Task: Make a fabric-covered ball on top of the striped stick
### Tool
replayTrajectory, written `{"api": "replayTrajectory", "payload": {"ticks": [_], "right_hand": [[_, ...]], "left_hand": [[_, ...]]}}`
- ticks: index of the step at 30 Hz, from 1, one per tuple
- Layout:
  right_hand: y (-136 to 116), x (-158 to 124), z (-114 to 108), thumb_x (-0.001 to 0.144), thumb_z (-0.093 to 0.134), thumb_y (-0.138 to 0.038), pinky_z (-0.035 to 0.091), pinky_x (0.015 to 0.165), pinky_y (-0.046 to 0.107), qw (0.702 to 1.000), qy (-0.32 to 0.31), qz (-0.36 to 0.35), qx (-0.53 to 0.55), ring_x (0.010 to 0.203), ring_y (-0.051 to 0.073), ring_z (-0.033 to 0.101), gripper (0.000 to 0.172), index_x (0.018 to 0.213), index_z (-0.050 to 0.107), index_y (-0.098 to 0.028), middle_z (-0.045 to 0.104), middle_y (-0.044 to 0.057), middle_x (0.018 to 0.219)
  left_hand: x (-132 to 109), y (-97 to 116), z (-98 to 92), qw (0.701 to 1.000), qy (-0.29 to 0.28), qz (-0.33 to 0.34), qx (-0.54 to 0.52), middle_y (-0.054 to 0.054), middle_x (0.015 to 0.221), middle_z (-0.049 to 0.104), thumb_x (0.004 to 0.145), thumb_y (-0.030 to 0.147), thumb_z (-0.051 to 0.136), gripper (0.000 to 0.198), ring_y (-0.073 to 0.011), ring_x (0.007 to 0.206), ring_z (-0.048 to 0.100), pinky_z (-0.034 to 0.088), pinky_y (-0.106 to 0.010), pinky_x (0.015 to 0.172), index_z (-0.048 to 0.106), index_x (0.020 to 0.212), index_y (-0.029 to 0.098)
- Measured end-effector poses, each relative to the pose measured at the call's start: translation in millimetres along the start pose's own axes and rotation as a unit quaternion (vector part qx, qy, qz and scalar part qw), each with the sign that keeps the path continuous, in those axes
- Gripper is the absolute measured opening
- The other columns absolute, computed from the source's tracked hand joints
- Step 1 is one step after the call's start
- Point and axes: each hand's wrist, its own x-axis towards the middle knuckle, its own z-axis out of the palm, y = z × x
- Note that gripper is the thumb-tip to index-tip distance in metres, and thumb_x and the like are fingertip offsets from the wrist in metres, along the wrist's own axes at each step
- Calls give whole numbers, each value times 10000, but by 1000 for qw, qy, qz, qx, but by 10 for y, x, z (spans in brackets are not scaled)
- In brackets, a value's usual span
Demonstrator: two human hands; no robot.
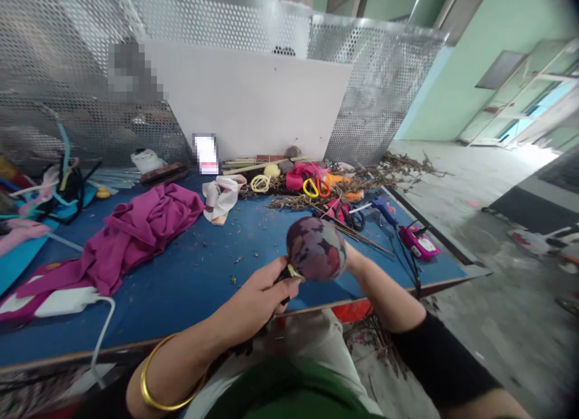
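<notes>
A round ball covered in dark, mottled purple, grey and red cloth (314, 247) is in front of me, above the near edge of the blue table (217, 268). My left hand (266, 289) is closed at its lower left, thumb and fingers gripping the gathered neck of the cloth. A pale yellowish band (295, 270) shows at that neck, and dark material hangs below the fist. On the far right side of the ball is my right hand (353, 259); its fingers are hidden behind the ball, so their grip cannot be seen.
Purple cloth (145, 226) and a white power bank (67, 301) with its cable lie left. White fabric (221, 196), scissors (357, 217), dried twigs (289, 203), a blue glue gun (383, 209) and a magenta box (420, 243) lie farther back and right. A white board (257, 99) stands behind.
</notes>
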Motion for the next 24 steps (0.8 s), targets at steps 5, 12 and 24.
{"api": "replayTrajectory", "payload": {"ticks": [5, 12, 24], "right_hand": [[197, -522, 166, 885, 534, -451, 394, 596, 269, 996, 65, -54, -3, 571, 135, 434, 426, 551, 552, -187, 480, -7, 560], [19, -635, 573, 940, 495, -357, 416, 872, 416, 949, 147, -253, 117, 911, 242, 581, 314, 696, 625, -208, 641, 79, 849], [-156, -688, 761, 954, 500, -289, 311, 583, 272, 961, 153, -199, 116, 594, 126, 425, 355, 615, 508, -184, 469, -12, 603]], "left_hand": [[101, -111, -134, 986, 79, -26, -143, 85, 658, 409, 851, 490, 557, 294, -27, 418, 254, 231, -156, 386, 485, 915, 211], [244, -166, -77, 972, 137, -78, -176, 106, 575, 394, 757, 553, 637, 391, -29, 380, 256, 208, -143, 353, 450, 853, 224], [308, -268, 44, 973, 183, -39, -139, 102, 523, 421, 657, 596, 658, 451, -33, 352, 281, 246, -154, 329, 447, 769, 213]]}}
